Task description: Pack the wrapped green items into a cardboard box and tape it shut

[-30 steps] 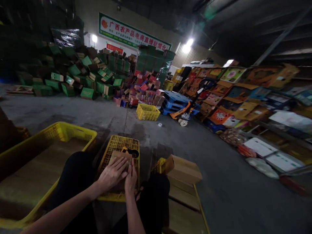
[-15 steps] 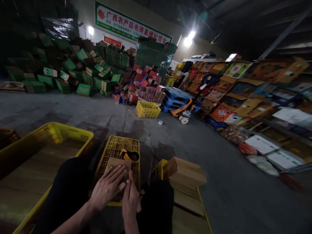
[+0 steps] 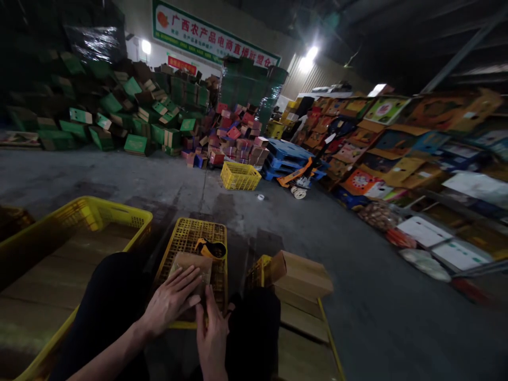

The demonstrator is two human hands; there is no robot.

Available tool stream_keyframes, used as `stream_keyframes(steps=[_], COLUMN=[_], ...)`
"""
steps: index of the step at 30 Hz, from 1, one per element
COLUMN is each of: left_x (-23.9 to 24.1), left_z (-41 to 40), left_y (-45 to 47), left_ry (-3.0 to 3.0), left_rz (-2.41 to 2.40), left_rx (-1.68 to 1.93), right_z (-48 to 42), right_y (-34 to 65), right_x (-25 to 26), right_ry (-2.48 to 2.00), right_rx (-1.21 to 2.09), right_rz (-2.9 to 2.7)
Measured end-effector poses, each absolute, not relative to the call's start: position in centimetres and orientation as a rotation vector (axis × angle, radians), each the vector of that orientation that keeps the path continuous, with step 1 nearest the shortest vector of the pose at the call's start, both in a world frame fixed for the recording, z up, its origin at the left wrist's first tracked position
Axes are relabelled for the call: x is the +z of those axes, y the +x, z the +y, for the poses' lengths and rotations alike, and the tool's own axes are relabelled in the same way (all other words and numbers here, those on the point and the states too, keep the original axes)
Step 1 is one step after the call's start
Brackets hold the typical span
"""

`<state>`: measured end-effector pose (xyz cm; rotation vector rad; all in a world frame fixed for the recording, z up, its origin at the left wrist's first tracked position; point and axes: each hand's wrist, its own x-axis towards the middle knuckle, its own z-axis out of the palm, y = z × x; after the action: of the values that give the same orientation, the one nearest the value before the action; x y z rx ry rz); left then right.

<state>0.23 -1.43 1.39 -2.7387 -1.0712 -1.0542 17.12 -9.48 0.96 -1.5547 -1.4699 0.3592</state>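
A small brown cardboard box (image 3: 191, 260) with a shiny, tape-like top lies on a yellow plastic crate (image 3: 177, 238) between my knees. My left hand (image 3: 171, 299) rests flat across the box, fingers stretched out. At the box's near right edge is my right hand (image 3: 212, 330), its fingers extended and thumb apart; whether it touches the box I cannot tell. Just beyond the box sits a yellow and black tape dispenser (image 3: 212, 248). The lower part of the box is hidden under my hands.
To my left, a large yellow crate (image 3: 137, 233) holds flat cardboard. On my right, cardboard boxes (image 3: 304, 278) lie over another yellow crate (image 3: 257, 272). Farther off are a yellow basket (image 3: 240, 177), blue pallets (image 3: 283, 153), an orange pallet jack (image 3: 296, 177) and heaped green boxes (image 3: 136, 144).
My right hand has drawn slightly back, and its thumb has spread away from the fingers. My left hand has shifted a little toward me on the box, uncovering more of its top.
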Motion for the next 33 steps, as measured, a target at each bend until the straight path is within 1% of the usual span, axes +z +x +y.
stream_keyframes(steps=[5, 11, 15, 18, 25, 28, 33], left_x=[0.1, -1.9, -3.2, -3.4, -2.1, -2.1, -3.0], left_z=[-3.1, -4.0, -3.2, -2.9, -3.5, -3.4, -3.2], left_y=[-3.2, -4.1, -3.3, -3.2, -2.5, -2.2, -2.3], left_ry=[-2.769, -2.683, -2.635, -2.633, -2.642, -2.638, -2.613], left_rz=[-1.197, -1.42, -1.427, -1.401, -1.495, -1.511, -1.437], left_rx=[-1.003, -1.183, -1.318, -1.378, -1.405, -1.38, -1.442], right_z=[-9.3, -9.1, -9.0, -8.9, -8.8, -8.7, -8.6], right_y=[17.2, 17.3, 17.6, 17.4, 17.2, 17.6, 18.0], right_x=[0.4, 0.5, 0.7, 0.4, -0.3, -0.4, -0.5], right_ry=[-1.564, -1.585, -1.589, -1.568, -1.552, -1.51, -1.485], right_rx=[0.32, 0.316, 0.386, 0.372, 0.258, 0.119, -0.073], right_rz=[-1.472, -1.459, -1.425, -1.433, -1.503, -1.6, -1.701])
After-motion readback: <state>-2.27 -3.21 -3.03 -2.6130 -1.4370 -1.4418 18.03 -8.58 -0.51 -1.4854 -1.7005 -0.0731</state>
